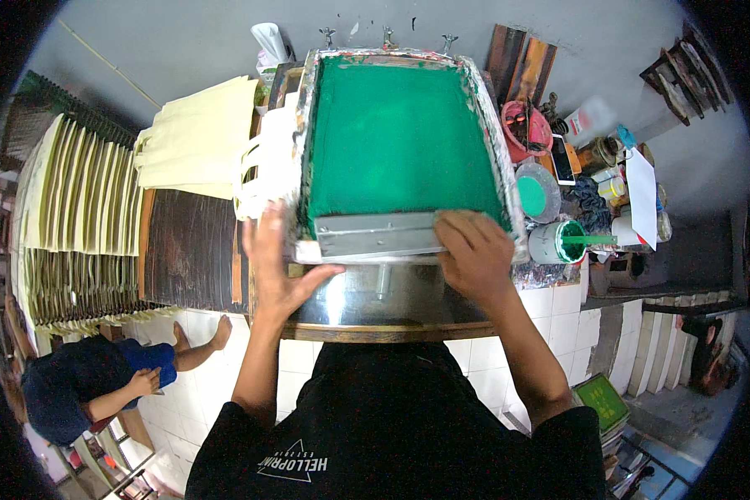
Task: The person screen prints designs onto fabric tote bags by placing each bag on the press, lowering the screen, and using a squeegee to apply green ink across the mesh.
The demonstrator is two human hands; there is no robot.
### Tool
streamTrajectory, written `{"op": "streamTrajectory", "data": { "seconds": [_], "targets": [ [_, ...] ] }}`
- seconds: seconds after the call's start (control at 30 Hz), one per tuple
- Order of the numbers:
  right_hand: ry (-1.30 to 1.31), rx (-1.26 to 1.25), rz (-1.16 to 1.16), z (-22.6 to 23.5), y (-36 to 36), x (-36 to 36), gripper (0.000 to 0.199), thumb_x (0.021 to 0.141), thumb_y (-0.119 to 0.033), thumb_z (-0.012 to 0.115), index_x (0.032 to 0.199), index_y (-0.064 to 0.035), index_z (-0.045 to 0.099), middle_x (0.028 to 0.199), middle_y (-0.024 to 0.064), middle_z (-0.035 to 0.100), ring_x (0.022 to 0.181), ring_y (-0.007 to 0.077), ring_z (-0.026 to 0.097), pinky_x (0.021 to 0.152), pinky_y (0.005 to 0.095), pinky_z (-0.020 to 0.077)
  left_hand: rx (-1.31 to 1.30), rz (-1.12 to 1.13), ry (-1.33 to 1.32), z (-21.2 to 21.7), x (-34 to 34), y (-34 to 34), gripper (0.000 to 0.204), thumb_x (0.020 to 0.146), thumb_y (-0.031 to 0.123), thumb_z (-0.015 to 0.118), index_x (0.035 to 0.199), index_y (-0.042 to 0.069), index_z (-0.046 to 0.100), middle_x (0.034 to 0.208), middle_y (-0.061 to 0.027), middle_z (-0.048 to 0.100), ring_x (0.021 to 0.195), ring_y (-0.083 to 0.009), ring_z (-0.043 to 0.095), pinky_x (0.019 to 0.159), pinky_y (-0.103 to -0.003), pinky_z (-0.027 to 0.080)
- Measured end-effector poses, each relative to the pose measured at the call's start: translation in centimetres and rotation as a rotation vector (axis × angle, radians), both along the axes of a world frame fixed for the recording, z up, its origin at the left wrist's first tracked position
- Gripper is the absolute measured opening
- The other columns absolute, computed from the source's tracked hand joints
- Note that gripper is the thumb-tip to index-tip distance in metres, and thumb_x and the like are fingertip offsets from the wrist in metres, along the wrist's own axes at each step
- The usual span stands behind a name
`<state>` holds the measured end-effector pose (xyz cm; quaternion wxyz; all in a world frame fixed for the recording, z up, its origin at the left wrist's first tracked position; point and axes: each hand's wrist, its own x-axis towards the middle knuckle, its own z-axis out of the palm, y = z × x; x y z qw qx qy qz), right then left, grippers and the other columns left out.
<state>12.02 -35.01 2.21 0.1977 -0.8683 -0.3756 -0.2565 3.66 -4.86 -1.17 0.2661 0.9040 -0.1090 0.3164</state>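
A screen printing frame [507,171] stands in front of me, its rim crusted with white and dark paint. Green ink covers the mesh [396,133] inside it. Along the near end of the mesh lies a grey metal squeegee [375,235], with my right hand [477,254] closed over its right end. My left hand [275,267] is spread at the frame's near left corner, thumb pointing right and no object in it; whether its fingertips touch the frame I cannot tell. Beneath the frame, a dark glossy tabletop [358,296] shows on the near side.
Pale yellow fabric pieces [196,137] are piled on the left, beside a rack [83,192] full of similar pieces. On the right stand an ink tub [550,243], a pink bucket [535,137] and a phone [563,160]. Another person [83,379] sits at lower left.
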Motion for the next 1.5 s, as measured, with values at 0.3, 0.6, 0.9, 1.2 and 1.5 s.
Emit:
{"op": "streamTrajectory", "data": {
  "seconds": [0.3, 0.6, 0.9, 1.2, 1.5],
  "targets": [
    [-0.367, 0.068, -0.075, 17.0, 2.0, 9.1, 0.019, 0.085, -0.019, 0.072, 0.098, -0.0058, 0.07, 0.085, 0.0144, 0.069, 0.077, 0.0357, 0.065, 0.068, 0.0447, 0.0488, -0.542, 0.101, 0.217, 3.3, 8.9, 3.4, 0.087, 0.094, 0.064, 0.056, 0.148, -0.001, 0.035, 0.148, -0.0256, 0.046, 0.137, -0.0391, 0.043, 0.116, -0.048, 0.03],
    [-0.173, 0.046, -0.229, 25.9, 4.5, 15.5, 0.032, 0.089, -0.032, 0.066, 0.089, -0.0001, 0.07, 0.084, 0.0229, 0.069, 0.079, 0.0427, 0.065, 0.076, 0.0468, 0.0519, 0.267, 0.464, 0.677, -1.4, 12.0, 5.8, 0.063, 0.08, 0.05, 0.078, 0.111, -0.004, 0.067, 0.107, -0.021, 0.068, 0.092, -0.0381, 0.062, 0.103, -0.051, 0.035],
    [-0.256, 0.053, -0.211, 28.1, 3.9, 20.7, 0.039, 0.087, -0.033, 0.067, 0.102, 0.0027, 0.074, 0.097, 0.0261, 0.072, 0.091, 0.0412, 0.069, 0.083, 0.0465, 0.053, -0.099, 0.771, 0.586, 1.2, 8.7, 16.4, 0.045, 0.086, 0.034, 0.074, 0.112, -0.001, 0.066, 0.111, -0.0218, 0.069, 0.107, -0.0338, 0.065, 0.096, -0.044, 0.045],
    [-0.266, 0.01, -0.147, 29.3, 4.2, 22.7, 0.041, 0.085, -0.034, 0.071, 0.098, 0.0046, 0.075, 0.094, 0.0286, 0.071, 0.089, 0.0428, 0.069, 0.083, 0.0476, 0.053, 0.031, 0.01, 0.363, -4.8, 20.3, -5.8, 0.081, 0.086, 0.05, 0.071, 0.145, 0.001, 0.045, 0.152, -0.0293, 0.041, 0.141, -0.0449, 0.039, 0.116, -0.055, 0.028],
    [-0.249, -0.008, -0.143, 29.4, 3.5, 23.9, 0.036, 0.086, -0.033, 0.07, 0.092, 0.002, 0.076, 0.094, 0.0264, 0.072, 0.091, 0.043, 0.069, 0.083, 0.0483, 0.0529, 0.316, -0.049, 0.705, -5.2, 28.6, -20.0, 0.095, 0.086, 0.077, 0.052, 0.159, 0.02, 0.031, 0.167, -0.025, 0.009, 0.154, -0.044, -0.002, 0.12, -0.064, -0.001]
  ]
}}
